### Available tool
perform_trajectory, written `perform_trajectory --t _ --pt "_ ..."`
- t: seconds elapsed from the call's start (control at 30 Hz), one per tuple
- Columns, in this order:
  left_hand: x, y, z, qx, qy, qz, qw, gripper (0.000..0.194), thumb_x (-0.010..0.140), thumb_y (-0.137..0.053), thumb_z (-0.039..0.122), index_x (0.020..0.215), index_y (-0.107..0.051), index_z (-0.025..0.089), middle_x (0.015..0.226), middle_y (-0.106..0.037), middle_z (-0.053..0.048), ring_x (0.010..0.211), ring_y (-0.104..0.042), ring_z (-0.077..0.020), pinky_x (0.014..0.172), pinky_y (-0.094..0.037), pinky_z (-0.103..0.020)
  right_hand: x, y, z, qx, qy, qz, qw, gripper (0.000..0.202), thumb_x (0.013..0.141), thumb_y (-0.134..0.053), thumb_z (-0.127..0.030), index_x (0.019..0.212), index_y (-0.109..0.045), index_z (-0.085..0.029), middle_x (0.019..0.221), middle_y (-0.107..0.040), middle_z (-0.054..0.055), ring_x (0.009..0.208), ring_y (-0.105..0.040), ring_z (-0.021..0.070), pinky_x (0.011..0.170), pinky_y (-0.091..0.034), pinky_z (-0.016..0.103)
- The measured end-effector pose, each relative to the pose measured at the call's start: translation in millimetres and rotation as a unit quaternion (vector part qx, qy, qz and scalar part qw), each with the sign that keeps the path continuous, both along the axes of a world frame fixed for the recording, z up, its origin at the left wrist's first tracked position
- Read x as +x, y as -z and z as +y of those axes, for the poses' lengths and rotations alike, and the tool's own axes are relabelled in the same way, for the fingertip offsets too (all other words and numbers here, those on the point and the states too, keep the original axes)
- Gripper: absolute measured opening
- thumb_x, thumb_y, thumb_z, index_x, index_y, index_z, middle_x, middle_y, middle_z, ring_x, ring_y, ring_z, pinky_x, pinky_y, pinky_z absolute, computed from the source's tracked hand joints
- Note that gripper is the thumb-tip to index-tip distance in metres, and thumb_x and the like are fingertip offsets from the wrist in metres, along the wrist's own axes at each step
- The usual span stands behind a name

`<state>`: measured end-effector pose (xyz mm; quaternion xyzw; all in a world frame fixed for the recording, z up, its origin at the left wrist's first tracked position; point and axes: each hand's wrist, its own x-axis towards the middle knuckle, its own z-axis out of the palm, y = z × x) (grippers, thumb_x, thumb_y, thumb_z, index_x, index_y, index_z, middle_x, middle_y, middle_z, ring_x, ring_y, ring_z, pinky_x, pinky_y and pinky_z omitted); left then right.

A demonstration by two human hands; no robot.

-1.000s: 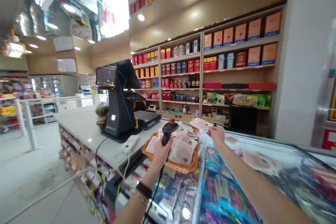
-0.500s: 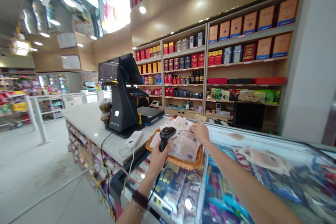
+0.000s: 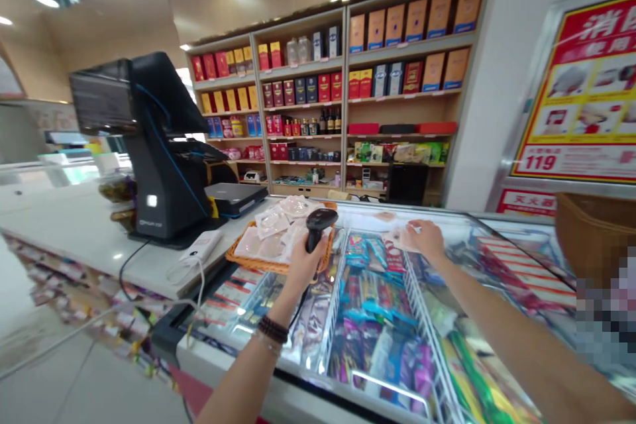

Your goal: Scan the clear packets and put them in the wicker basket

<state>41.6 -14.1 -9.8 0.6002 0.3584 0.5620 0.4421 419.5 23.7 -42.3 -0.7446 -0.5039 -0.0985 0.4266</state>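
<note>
A black handheld scanner (image 3: 320,220) is upright in my left hand (image 3: 302,262), whose fingers are wrapped round its handle. Behind and to the left of that hand lies an orange wicker basket (image 3: 258,265) holding several flat, clear packets (image 3: 273,220). Farther right, over the glass top of the freezer, my right hand (image 3: 426,238) has its fingers pinched at the edge of a clear, pinkish packet (image 3: 397,238). Another flat packet (image 3: 385,216) lies on the glass just behind it.
A black checkout terminal (image 3: 159,172) stands on the white counter (image 3: 44,212), near a white device (image 3: 201,246) with a cable. Bagged goods fill the freezer (image 3: 382,305) under the glass. Shelves (image 3: 303,106) of boxes line the back. A brown container and a pixelated area are at right.
The view has turned right, bringing a red wall sign into sight. My right hand has left the basket and moved right to the packet on the glass. The scanner is still in my left hand.
</note>
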Motion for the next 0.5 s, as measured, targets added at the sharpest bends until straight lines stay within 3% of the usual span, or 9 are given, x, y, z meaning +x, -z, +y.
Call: perform_trajectory --t 0.13,0.3,0.4,0.5 --pt "41.3 8.8 -1.6 -0.002 0.047 0.017 0.999 0.051 0.077 -0.076 0.067 0.083 -0.056 0.020 0.050 -0.049 0.007 0.037 -0.044 -0.0086 0.040 -0.032 -0.021 42.1 17.7 -33.2 -0.029 0.071 0.016 0.997 0.029 0.087 -0.067 -0.038 0.097 -0.080 -0.015 0.106 -0.078 0.019 0.107 -0.070 0.0348 0.103 -0.049 0.048" --pt "83.9 30.2 -6.6 -0.029 0.106 0.049 0.993 0.049 0.078 -0.074 0.066 0.080 -0.054 0.022 0.049 -0.046 0.008 0.038 -0.043 -0.0090 0.042 -0.032 -0.022 51.5 47.6 -46.3 -0.047 0.117 0.056 0.990 0.033 0.070 -0.085 -0.046 0.081 -0.077 -0.016 0.103 -0.078 0.023 0.116 -0.068 0.0448 0.104 -0.048 0.056" --pt "97.4 44.1 -10.5 -0.040 0.116 0.086 0.989 0.047 0.079 -0.073 0.066 0.081 -0.054 0.023 0.047 -0.045 0.008 0.038 -0.042 -0.0103 0.042 -0.033 -0.024 52.0 58.2 -45.6 -0.022 0.118 0.089 0.989 0.032 0.065 -0.087 -0.047 0.075 -0.074 -0.020 0.100 -0.080 0.018 0.110 -0.070 0.0425 0.101 -0.050 0.055" --pt "101.7 52.4 -13.7 -0.039 0.120 0.118 0.985 0.044 0.080 -0.072 0.064 0.081 -0.056 0.023 0.047 -0.047 0.008 0.039 -0.043 -0.0110 0.044 -0.033 -0.024 54.0 61.4 -47.4 0.023 0.111 0.129 0.985 0.033 0.071 -0.080 -0.054 0.077 -0.070 -0.023 0.091 -0.081 0.013 0.098 -0.074 0.0360 0.094 -0.055 0.049"
